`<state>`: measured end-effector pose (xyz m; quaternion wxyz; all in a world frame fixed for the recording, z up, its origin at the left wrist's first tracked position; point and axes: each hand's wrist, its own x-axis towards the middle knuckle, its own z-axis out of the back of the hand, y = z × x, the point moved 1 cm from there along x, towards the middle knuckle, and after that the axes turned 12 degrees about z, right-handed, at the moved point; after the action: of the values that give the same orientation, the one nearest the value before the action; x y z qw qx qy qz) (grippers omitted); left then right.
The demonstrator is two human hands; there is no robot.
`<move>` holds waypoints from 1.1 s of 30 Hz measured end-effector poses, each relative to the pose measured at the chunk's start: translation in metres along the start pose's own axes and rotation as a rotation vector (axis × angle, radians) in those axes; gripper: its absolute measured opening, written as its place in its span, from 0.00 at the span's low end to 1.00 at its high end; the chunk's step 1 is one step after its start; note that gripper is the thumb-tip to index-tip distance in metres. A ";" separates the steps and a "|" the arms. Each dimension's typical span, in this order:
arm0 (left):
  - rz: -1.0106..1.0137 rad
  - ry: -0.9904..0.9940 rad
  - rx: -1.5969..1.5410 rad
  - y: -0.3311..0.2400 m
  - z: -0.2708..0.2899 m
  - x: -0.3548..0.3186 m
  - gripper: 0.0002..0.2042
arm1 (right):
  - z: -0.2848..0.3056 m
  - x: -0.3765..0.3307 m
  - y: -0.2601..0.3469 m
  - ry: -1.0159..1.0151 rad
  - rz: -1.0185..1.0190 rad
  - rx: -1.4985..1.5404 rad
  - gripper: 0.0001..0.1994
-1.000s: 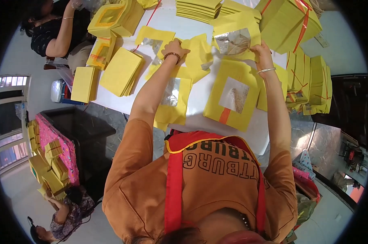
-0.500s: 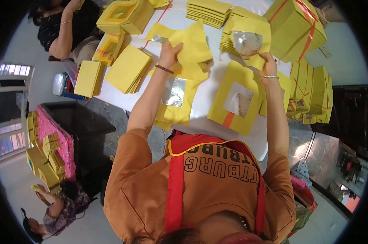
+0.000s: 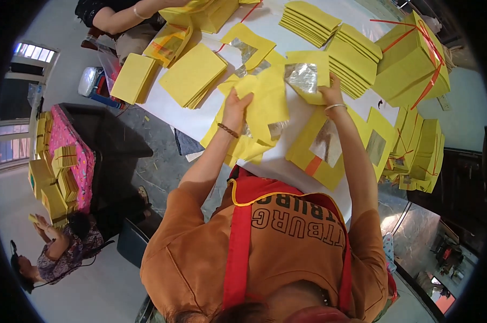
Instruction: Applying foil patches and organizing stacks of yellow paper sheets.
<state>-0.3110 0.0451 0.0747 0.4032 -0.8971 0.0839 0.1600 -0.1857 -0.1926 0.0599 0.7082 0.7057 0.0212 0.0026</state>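
Observation:
My left hand, wearing a dark beaded bracelet, grips a loose bunch of crumpled yellow paper sheets between thumb and fingers. Patches of silver foil show on some of them. Farther right, my right hand pinches the lower corner of a single yellow sheet with a silver foil square. This sheet hangs close beside the bunch. Under my right forearm lies a yellow foil-faced stack with an orange-red strip. Another foil sheet rests beyond my left hand.
Folded yellow paper piles stand at the far side of the white table. Thick stacks lie at left, and a tied bundle at far right. One person's arm reaches in at upper left; another person sits lower left.
My right hand has moved left from the far pile with the foil sheet, nearer to my left hand. My left hand has come closer to me with its bunch. The view has turned somewhat.

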 end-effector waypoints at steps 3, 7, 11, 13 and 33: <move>-0.045 -0.061 0.012 -0.007 0.011 -0.003 0.14 | -0.007 0.005 -0.009 0.076 0.128 -0.307 0.42; -0.056 -0.211 0.089 0.002 0.023 -0.005 0.15 | -0.019 0.010 0.004 0.179 0.136 -0.453 0.41; -0.157 -0.281 0.236 0.009 0.027 0.000 0.17 | -0.006 0.021 0.004 0.184 0.068 -0.396 0.41; -0.155 -0.265 0.215 0.011 0.029 0.008 0.17 | 0.000 0.024 0.006 0.214 0.051 -0.389 0.41; -0.779 -0.675 1.520 -0.001 0.027 0.115 0.28 | -0.045 -0.129 0.012 0.360 -0.133 0.219 0.42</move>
<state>-0.2091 0.0636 0.0175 0.9132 -0.2610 -0.2641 0.1681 -0.3156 -0.1524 0.0750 0.6108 0.7636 0.1940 0.0794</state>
